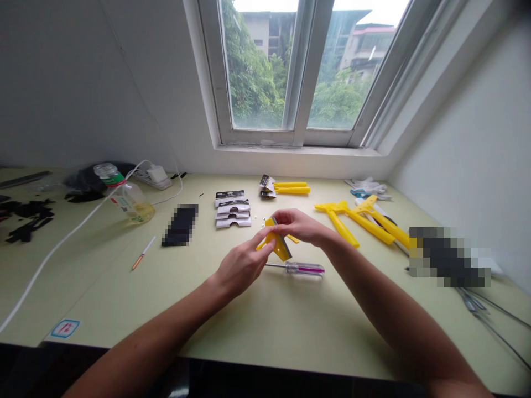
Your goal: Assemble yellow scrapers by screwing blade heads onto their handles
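Both hands hold a yellow scraper head (280, 247) with a grey strip along one edge, tilted above the table. My left hand (244, 260) grips its lower left side, thumb across the yellow face. The fingers of my right hand (292, 224) pinch its upper end by the grey edge. Just below lies a screwdriver (305, 269) with a clear and purple handle, its shaft tip hidden behind my left hand. Small screws (263, 226) are scattered beyond the hands. A small yellow piece (292, 239) shows under my right wrist.
Yellow scraper handles (344, 224) lie to the right, near white gloves (371, 188). Small card boxes (233, 213) and packaged yellow scrapers (290, 188) are at the back. Leftward are a blurred dark phone-like slab (180, 225), a cigarette (143, 252), a bottle (128, 202) and a white cable (62, 240).
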A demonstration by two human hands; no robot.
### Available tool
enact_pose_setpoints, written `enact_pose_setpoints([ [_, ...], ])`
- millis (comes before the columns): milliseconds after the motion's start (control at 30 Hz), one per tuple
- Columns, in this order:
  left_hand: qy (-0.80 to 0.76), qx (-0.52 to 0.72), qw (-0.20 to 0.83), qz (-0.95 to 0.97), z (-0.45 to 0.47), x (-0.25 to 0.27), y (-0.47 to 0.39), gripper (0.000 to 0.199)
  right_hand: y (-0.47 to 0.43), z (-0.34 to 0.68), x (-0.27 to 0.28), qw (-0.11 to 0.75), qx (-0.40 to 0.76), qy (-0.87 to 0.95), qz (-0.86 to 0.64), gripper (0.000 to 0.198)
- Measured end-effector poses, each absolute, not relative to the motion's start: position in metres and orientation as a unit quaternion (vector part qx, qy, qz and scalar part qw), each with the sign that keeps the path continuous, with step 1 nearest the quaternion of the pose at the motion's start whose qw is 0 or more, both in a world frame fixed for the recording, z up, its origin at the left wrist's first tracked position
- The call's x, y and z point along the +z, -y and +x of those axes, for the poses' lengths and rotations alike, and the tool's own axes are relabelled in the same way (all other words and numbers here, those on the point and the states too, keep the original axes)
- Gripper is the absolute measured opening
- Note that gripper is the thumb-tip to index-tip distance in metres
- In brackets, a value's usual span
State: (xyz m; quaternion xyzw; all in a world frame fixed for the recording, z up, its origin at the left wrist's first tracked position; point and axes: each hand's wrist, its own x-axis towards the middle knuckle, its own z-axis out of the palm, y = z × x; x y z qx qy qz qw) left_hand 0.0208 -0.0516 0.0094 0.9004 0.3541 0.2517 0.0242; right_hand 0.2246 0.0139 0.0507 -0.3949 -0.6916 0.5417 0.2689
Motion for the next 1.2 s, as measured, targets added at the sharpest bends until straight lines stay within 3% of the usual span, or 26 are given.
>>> enact_pose_setpoints([
  [100, -0.36, 0.27, 0.021, 0.893, 0.017, 0.006, 0.047, 0.035, -0.021, 0.24, 0.057, 0.26, 0.525, 0.701, -0.406, 0.024],
  [167, -0.366, 0.283, 0.024, 0.886, 0.015, 0.004, 0.043, 0.033, -0.027, 0.259, 0.063, 0.244, 0.433, 0.73, -0.47, 0.024],
  [233, -0.37, 0.294, 0.027, 0.881, 0.014, 0.002, 0.041, 0.031, -0.031, 0.281, 0.069, 0.169, 0.281, 0.756, -0.566, 0.022],
  [300, -0.371, 0.307, 0.03, 0.876, 0.013, 0.002, 0.039, 0.03, -0.035, 0.303, 0.072, 0.042, 0.181, 0.75, -0.635, 0.022],
  [367, -0.37, 0.322, 0.034, 0.871, 0.013, 0.004, 0.039, 0.03, -0.037, 0.319, 0.07, -0.044, 0.163, 0.732, -0.66, 0.021],
  [467, -0.367, 0.348, 0.031, 0.862, 0.013, 0.007, 0.04, 0.031, -0.04, 0.331, 0.062, -0.092, 0.175, 0.717, -0.669, 0.016],
  [1000, -0.383, 0.45, 0.142, 0.794, 0.015, 0.014, 0.042, 0.039, -0.043, 0.331, 0.043, -0.143, 0.167, 0.69, -0.69, 0.013],
  [1100, -0.405, 0.47, 0.213, 0.754, 0.016, 0.016, 0.044, 0.032, -0.042, 0.328, 0.044, -0.141, 0.165, 0.691, -0.689, 0.006],
  [1200, -0.418, 0.464, 0.352, 0.698, 0.018, 0.018, 0.048, 0.024, -0.041, 0.326, 0.046, -0.135, 0.159, 0.693, -0.69, 0.004],
])
